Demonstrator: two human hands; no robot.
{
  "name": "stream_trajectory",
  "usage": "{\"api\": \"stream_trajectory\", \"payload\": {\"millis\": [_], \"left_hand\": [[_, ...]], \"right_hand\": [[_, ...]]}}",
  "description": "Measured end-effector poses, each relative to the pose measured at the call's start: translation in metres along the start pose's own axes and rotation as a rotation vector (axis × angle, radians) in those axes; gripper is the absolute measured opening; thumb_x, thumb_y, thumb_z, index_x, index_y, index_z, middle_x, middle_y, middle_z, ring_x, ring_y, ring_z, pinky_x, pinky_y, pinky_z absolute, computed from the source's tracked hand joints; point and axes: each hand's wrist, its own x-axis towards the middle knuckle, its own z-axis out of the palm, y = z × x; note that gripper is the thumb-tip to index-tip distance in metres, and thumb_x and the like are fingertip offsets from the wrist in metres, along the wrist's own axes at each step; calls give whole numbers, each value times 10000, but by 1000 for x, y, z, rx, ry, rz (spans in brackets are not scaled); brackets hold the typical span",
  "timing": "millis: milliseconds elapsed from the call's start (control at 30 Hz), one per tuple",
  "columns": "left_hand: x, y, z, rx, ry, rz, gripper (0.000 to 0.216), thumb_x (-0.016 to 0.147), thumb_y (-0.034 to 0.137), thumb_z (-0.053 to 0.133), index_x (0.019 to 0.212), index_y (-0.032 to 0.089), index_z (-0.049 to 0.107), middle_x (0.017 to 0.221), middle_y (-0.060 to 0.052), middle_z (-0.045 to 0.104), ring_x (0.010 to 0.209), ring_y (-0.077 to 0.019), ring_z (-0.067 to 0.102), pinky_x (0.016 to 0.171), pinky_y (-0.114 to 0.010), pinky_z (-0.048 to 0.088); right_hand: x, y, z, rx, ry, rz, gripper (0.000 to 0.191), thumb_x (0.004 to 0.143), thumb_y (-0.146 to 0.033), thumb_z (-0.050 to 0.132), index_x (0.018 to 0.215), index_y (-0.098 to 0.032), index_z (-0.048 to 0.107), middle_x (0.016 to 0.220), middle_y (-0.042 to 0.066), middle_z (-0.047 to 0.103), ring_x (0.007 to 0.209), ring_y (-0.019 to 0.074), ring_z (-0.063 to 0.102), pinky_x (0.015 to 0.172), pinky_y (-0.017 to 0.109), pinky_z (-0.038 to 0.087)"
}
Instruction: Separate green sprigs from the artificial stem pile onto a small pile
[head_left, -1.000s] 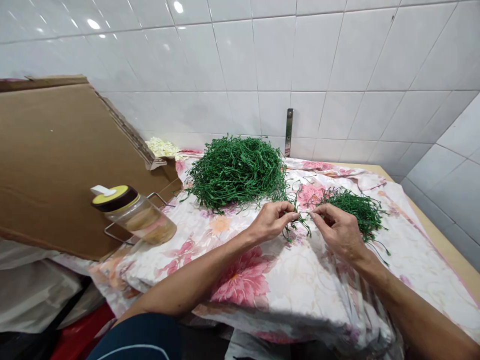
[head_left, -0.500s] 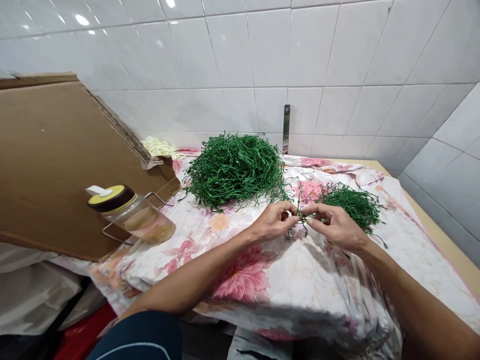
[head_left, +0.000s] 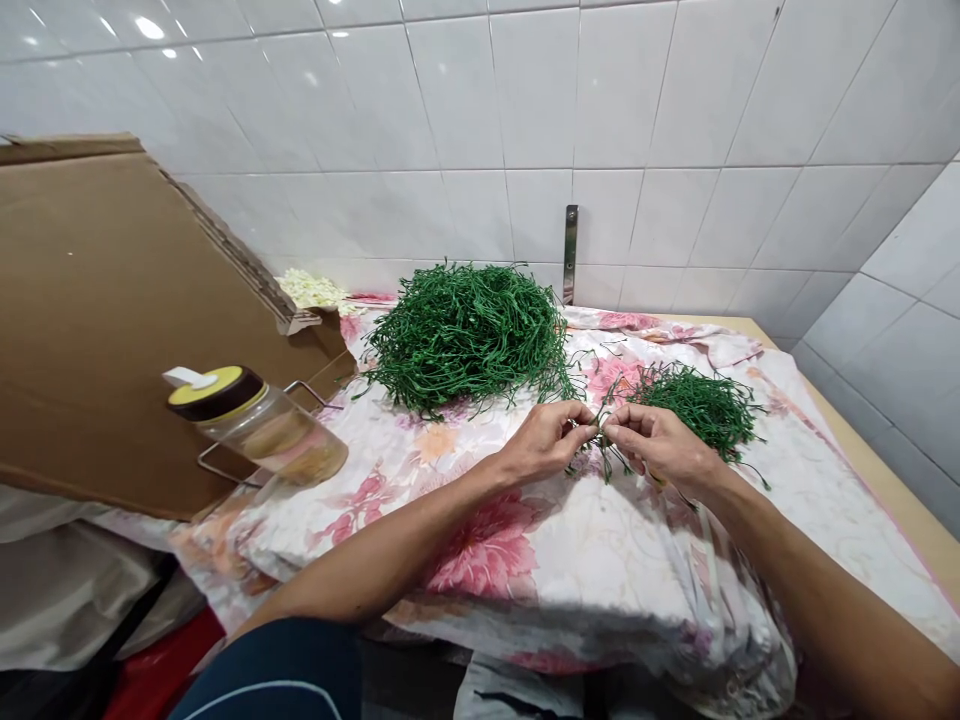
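Note:
My left hand (head_left: 546, 441) and my right hand (head_left: 655, 445) meet fingertip to fingertip over the flowered cloth (head_left: 600, 560). Both pinch thin green stems (head_left: 600, 440), some of which hang down between them. A large heap of the same green stems (head_left: 469, 335) lies behind my left hand. A smaller heap (head_left: 701, 405) lies just behind my right hand.
A clear jar with a yellow-and-dark lid (head_left: 255, 425) rests tilted in a wire holder at the left. Behind it leans a big cardboard sheet (head_left: 97, 320). Pale small pieces (head_left: 311, 290) lie by the tiled wall (head_left: 525, 120). The wooden table edge (head_left: 885, 480) shows at the right.
My two hands have drawn together: the right hand moved left until its fingertips met the left hand's. The view shifted slightly.

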Motion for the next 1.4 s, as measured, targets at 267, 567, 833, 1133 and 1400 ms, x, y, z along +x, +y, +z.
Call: {"api": "stream_trajectory", "payload": {"millis": [267,567,833,1133,1400], "left_hand": [[-5,3,-1,149,-44,134,122,915,224,553,917,146,647,664,23,555,602,-100,451,612,-230,344],[-4,7,-2,34,-97,13,84,845,219,568,854,154,620,656,44,531,581,-84,440,560,-211,319],[4,2,1,-370,-102,-106,314,808,433,703,800,138,594,702,17,531,621,-88,443,572,-213,349],[3,-3,5,-322,-83,-107,308,861,431,644,783,140,579,661,30,487,611,-93,418,576,-234,302],[-5,-1,8,111,-27,-1,195,941,293,515,847,159,620,683,25,528,631,-113,429,606,-257,293]], "right_hand": [[4,6,-4,-135,-27,-56,252,853,-411,673,816,-167,624,642,-42,498,549,101,455,515,235,389],[0,-6,-3,-313,-24,-167,172,851,-321,651,776,-169,617,649,-41,527,582,100,427,547,238,334],[1,-2,-6,-233,-50,-170,287,884,-440,654,829,-158,640,688,-21,550,603,107,436,543,239,334],[2,-3,0,-239,-18,-143,195,862,-360,627,823,-168,626,646,-37,526,557,103,414,517,237,317],[0,1,11,-579,156,-235,79,802,-228,572,737,-196,602,626,-20,597,562,122,486,542,241,366]]}}
